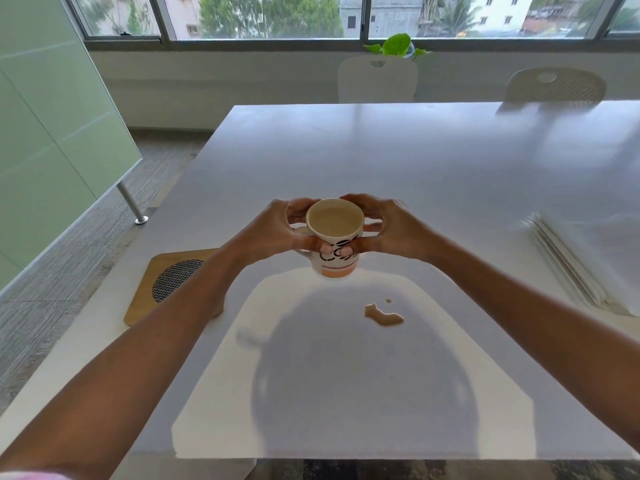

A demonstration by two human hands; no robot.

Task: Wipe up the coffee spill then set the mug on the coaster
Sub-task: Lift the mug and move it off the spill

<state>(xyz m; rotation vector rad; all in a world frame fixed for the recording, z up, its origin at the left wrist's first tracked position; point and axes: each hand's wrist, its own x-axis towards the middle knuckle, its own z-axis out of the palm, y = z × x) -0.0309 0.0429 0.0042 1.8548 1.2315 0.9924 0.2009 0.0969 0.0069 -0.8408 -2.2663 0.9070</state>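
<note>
Biggest worry from where I'm sitting: the mug (335, 237) is nearly brimful of milky coffee and looks to be held just off the bench (415, 161); any tilt or jolt on the way over and I'd guess there's a second puddle to deal with; also the spill (382, 315) isn't wiped yet, and it sits just near-right of the mug, so a forearm could drag through it; both hands are wrapped round the mug, left hand (273, 230) on its left side, right hand (391, 230) on its right, thumbs pressed on the near face; coaster (166, 285) is off to the near left, partly under the left forearm; napkin stack (575, 261) is well apart on the right.
</note>
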